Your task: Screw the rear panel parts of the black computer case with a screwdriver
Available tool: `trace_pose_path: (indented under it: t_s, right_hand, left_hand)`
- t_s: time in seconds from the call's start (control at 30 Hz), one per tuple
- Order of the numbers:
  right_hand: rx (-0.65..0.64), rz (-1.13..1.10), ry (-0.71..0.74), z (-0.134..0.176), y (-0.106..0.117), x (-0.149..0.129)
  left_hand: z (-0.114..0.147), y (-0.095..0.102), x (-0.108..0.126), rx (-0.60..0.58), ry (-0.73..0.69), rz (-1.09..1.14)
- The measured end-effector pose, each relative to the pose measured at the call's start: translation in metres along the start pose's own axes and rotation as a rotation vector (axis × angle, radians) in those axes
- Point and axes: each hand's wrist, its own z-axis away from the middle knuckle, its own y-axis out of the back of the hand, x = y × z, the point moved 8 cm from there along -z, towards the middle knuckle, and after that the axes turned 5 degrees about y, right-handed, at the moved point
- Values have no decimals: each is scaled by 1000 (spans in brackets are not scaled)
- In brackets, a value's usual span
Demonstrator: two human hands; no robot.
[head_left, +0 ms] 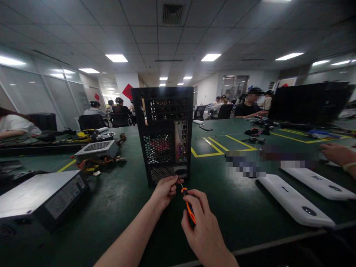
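A black computer case point(141, 129) stands upright on the green table, its back panel facing me. A power supply point(164, 175) with a perforated face sits in its bottom bay. My right hand point(204, 226) is closed around the orange and black handle of a screwdriver point(190, 211), whose thin shaft points up and left toward the lower edge of the case. My left hand point(166, 189) pinches close to the screwdriver's tip, in front of the power supply. Whatever lies between those fingertips is too small to make out.
At left lie a large silver power supply point(41, 196), a smaller one point(97, 148) and bundled cables point(102, 163). Two white devices point(294, 200) lie at right, near another person's hand point(338, 154). Cables and a black monitor point(299, 102) stand farther back, with several people beyond.
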Motion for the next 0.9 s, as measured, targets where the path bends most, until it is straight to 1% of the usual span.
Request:
trace_pose_path:
  t_s: [0.13, 0.23, 0.33, 0.47, 0.53, 0.67, 0.77, 0.9]
  right_hand:
    - [54, 48, 49, 4, 2, -2]
    - [83, 57, 22, 6, 5, 2]
    - [69, 36, -22, 6, 5, 7]
    - [50, 21, -64, 6, 3, 10]
    - [44, 31, -65, 6, 1, 11]
    - [75, 104, 37, 4, 2, 5]
    - [56, 101, 109, 3, -1, 0]
    - [53, 86, 112, 2, -2, 0]
  left_hand:
    - [0, 0, -1, 11, 9, 6]
    - [0, 0, -1, 25, 11, -9]
    - [0, 1, -1, 20, 2, -16]
    - [-2, 1, -2, -20, 6, 8]
    - [-3, 1, -2, -20, 3, 10]
    - [-3, 2, -1, 10, -40, -28]
    - [-2, 2, 0, 31, -66, -47]
    - [-2, 1, 1, 20, -76, -60]
